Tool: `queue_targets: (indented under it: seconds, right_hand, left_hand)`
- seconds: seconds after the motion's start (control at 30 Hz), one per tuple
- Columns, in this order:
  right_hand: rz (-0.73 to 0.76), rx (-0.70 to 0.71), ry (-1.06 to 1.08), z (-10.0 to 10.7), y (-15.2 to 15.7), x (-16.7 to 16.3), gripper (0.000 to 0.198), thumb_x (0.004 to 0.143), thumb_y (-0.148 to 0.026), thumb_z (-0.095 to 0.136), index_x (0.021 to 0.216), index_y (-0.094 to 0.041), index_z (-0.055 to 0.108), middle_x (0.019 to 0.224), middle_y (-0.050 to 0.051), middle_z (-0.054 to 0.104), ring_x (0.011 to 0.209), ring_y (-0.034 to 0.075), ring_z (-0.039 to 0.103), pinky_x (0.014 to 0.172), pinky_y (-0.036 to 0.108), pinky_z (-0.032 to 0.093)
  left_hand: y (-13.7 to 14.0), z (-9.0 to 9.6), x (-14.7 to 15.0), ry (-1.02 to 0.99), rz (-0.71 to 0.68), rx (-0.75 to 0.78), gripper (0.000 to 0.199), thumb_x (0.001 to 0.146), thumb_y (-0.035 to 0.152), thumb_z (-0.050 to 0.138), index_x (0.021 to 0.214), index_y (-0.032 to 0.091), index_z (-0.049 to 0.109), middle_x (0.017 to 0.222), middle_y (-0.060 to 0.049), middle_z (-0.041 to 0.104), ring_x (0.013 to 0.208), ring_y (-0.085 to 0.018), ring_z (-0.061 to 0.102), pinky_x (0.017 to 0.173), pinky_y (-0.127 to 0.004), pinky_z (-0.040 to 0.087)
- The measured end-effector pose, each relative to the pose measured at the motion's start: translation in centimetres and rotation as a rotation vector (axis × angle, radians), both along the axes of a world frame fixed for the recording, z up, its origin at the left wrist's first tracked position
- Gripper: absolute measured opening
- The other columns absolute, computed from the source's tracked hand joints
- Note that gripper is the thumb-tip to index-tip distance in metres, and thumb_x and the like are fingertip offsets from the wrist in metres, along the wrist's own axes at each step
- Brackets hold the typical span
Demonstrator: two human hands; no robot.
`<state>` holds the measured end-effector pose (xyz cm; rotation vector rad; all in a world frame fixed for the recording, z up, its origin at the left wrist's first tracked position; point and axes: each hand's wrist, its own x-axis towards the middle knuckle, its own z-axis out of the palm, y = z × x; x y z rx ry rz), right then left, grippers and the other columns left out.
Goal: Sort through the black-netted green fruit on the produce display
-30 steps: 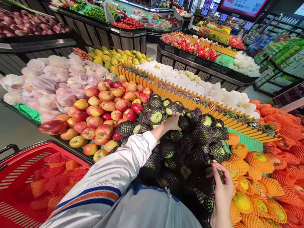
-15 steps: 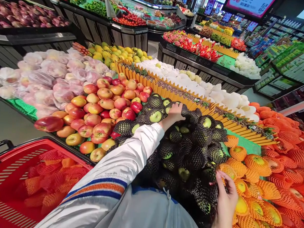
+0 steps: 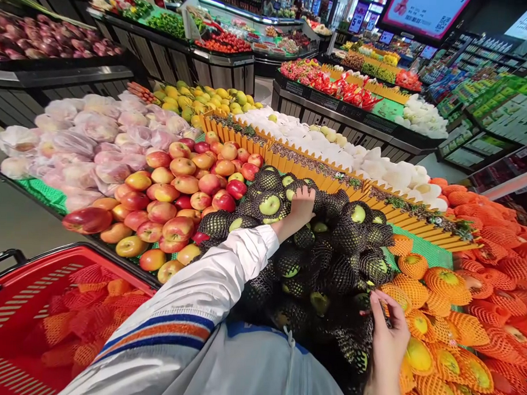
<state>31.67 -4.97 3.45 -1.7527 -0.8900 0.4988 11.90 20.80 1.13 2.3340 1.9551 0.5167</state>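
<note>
left hand point(image 3: 303, 204) reaches palm down over the back of the heap of green apples in black nets point(image 3: 269, 206), fingers bent over the fruit; whether it grips one, can't tell. right hand point(image 3: 391, 328) is at the near right edge of the same heap, thumb and index finger close together by the black netting; pinching or only touching, can't tell. apples lie between red-yellow apples point(image 3: 177, 229) and fruit in orange nets point(image 3: 448, 278), with a yellow picket divider point(image 3: 316, 173) behind. red basket point(image 3: 8, 341) at lower left, netted pieces inside.

handling, my judgement: cup the whole fruit, not just the loose net, since net could slip or snag on neighbours. lift straight up, slowly; heap looks loose, pieces could roll. right hand best used to steady the near edge. keep the white sleeve point(image 3: 230, 265) off the fruit.
</note>
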Motion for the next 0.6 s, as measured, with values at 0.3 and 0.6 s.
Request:
queue_targets:
  seconds: [0.3, 0.6]
  right_hand:
    - [0.096, -0.173, -0.758, 3.6, 10.5, -3.0, 0.077, 0.079, -0.070, 0.064, 0.137, -0.019, 0.055, 0.128, 0.021, 0.060, 0.106, 0.038, 0.063, 0.084, 0.046, 0.048]
    - [0.160, -0.460, -0.628, 1.6, 13.1, -1.6, 0.074, 0.070, -0.063, 0.072, 0.130, -0.023, 0.055, 0.104, 0.013, 0.073, 0.093, 0.034, 0.069, 0.078, 0.040, 0.048]
  left_hand:
    - [-1.2, 1.6, 2.2, -0.048, -0.374, -0.185, 0.032, 0.095, 0.011, 0.044, 0.123, 0.012, 0.061, 0.126, -0.019, 0.064, 0.123, -0.032, 0.057, 0.104, -0.045, 0.043]
    - [0.2, -2.6, 4.1, -0.029, -0.454, -0.549, 0.024, 0.095, 0.029, 0.064, 0.113, 0.015, 0.068, 0.116, -0.008, 0.071, 0.103, -0.022, 0.068, 0.094, -0.043, 0.056]
